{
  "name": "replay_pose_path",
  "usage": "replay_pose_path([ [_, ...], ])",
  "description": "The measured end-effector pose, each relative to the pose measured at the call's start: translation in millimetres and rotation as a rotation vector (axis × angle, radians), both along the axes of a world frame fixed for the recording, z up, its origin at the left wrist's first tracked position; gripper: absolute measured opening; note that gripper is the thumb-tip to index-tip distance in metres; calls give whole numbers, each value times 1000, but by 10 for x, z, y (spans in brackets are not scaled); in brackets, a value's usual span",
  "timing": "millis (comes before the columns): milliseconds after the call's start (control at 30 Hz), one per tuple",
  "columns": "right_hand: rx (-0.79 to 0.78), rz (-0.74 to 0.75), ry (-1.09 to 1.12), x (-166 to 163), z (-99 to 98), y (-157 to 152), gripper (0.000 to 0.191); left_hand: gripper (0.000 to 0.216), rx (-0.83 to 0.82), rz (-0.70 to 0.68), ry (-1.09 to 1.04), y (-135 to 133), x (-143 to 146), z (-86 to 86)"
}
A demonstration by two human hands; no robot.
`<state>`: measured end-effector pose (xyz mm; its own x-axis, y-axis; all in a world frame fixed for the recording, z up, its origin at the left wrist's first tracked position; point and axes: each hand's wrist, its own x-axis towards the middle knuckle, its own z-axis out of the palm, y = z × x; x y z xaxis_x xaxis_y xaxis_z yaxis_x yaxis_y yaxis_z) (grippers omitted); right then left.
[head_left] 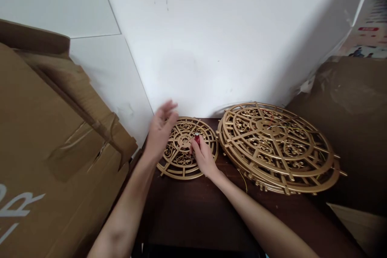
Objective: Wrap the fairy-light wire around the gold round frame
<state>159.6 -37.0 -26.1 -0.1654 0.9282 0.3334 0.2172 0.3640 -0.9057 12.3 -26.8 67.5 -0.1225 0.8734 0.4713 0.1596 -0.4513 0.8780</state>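
On the dark brown table (193,217) lies a round gold openwork metal panel (183,175) with scroll patterns and rings. My right hand (205,159) is over its right half, fingers closed around a small red tool with a silvery tip (197,138); most of the tool is hidden, so its exact kind is unclear. Raised above the panel's left edge, my left hand (160,133) has its fingers apart and slightly bent. It is somewhat blurred and nothing shows in it.
To the right stands a stack of larger gold round panels (281,145), with thin yellow wire (243,181) hanging from it. A big cardboard box (60,137) crowds the left side. Behind the table rises a white wall (205,48). More cardboard (353,109) is at the right.
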Motion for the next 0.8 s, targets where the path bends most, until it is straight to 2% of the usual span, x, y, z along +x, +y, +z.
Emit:
replay_pose_path([
  [67,0,-43,-9,1,1,5,29,34,-114,-71,56,-8,76,-195],
  [167,-3,-60,-17,3,-13,17,28,34,-284,-264,94,-21,184,-510],
  [267,-30,-14,-13,-1,-47,33,31,36,-347,-310,-13,-43,238,-677],
  [467,-12,57,-112,-14,-63,28,32,24,-400,-267,-187,-103,230,-648],
  [633,20,64,-111,-5,-3,8,32,22,-345,-259,-162,-88,212,-659],
  [700,6,93,-82,2,15,5,30,23,-295,-252,-109,-80,186,-627],
  [800,-11,110,-58,11,28,4,26,19,-130,-122,-47,-110,56,-455],
])
